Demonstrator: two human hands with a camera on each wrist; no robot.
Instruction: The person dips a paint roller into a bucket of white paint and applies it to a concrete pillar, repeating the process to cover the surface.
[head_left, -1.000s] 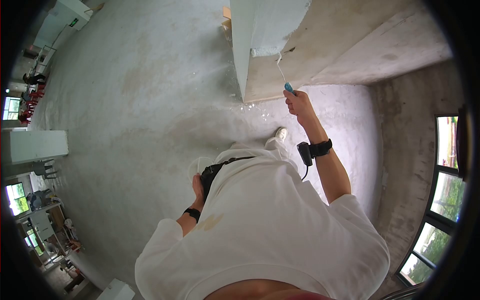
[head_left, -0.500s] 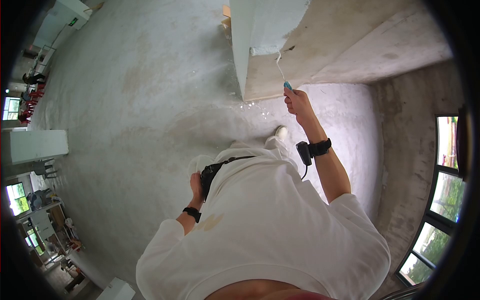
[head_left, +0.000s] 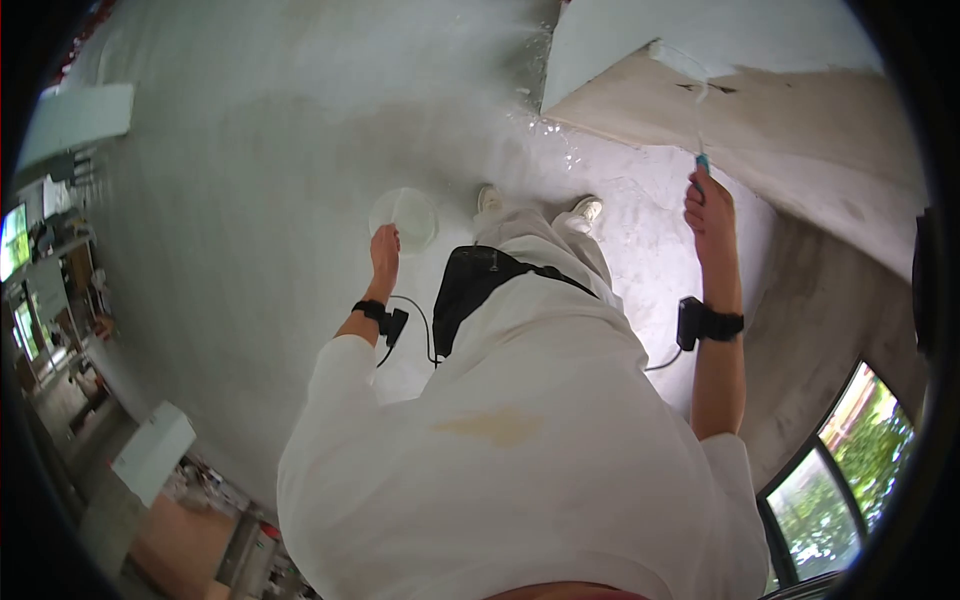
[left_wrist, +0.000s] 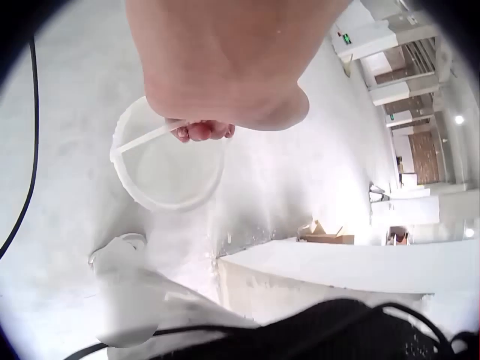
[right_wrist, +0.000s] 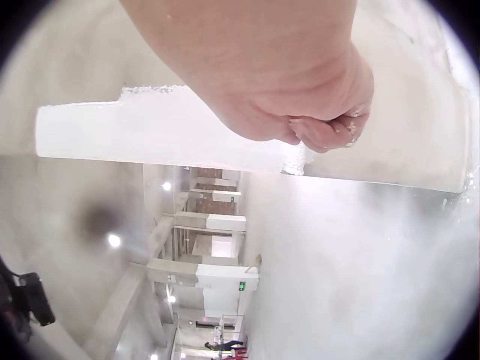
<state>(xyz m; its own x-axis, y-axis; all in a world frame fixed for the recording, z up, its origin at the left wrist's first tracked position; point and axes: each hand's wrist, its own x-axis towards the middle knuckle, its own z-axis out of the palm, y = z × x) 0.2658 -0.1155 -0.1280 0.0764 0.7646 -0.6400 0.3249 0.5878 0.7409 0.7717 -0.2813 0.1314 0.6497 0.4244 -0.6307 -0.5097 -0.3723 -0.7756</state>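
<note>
My right hand (head_left: 708, 210) grips the blue handle (head_left: 702, 160) of a paint roller. Its white roller head (head_left: 678, 60) lies against the wall, at the border between white paint (head_left: 780, 35) and bare grey-brown plaster (head_left: 820, 115). Curled fingers show in the right wrist view, with white specks on them; the roller itself is hidden there behind the hand (right_wrist: 300, 97). Out to the left, my left hand (head_left: 385, 255) holds the thin white bail (left_wrist: 142, 140) of a translucent white bucket (head_left: 425, 220). The round bucket rim hangs below the fingers in the left wrist view.
White paint splashes (head_left: 570, 155) dot the concrete floor (head_left: 280, 170) by the wall's corner. My shoes (head_left: 588, 208) stand near it. A black waist bag (head_left: 470, 290) hangs at my front, and windows (head_left: 820, 500) are at the right. Cables run from both wrist cameras.
My body and view have turned, so the wall now sits farther right. The left hand has come out from beside the waist bag, with the bucket more visible. The right hand still grips the roller.
</note>
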